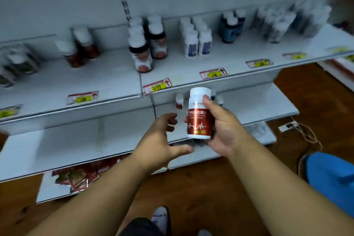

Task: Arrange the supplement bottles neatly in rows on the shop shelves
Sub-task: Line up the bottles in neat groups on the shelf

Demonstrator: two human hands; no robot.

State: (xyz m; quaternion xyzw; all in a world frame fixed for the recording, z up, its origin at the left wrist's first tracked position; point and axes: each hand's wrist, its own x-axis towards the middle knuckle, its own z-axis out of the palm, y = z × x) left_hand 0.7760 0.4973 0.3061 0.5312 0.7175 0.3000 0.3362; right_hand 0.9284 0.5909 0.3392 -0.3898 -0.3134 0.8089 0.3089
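Right hand [224, 128] grips an upright white-capped, red-labelled bottle [199, 113], contents unseen, its fingers curled round it; left hand [161, 140] open beside it, before stocked shelves [249, 51].

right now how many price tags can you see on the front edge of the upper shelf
7 price tags, left to right. The two end ones are blurred, and more may lie beyond the frame.

Upper shelf [115, 80]: dark bottles [141, 53] at 12 o'clock, white bottles [197, 40] at 1 o'clock. Bottom shelf [49, 189]: red packets [76, 176] at 8 o'clock.
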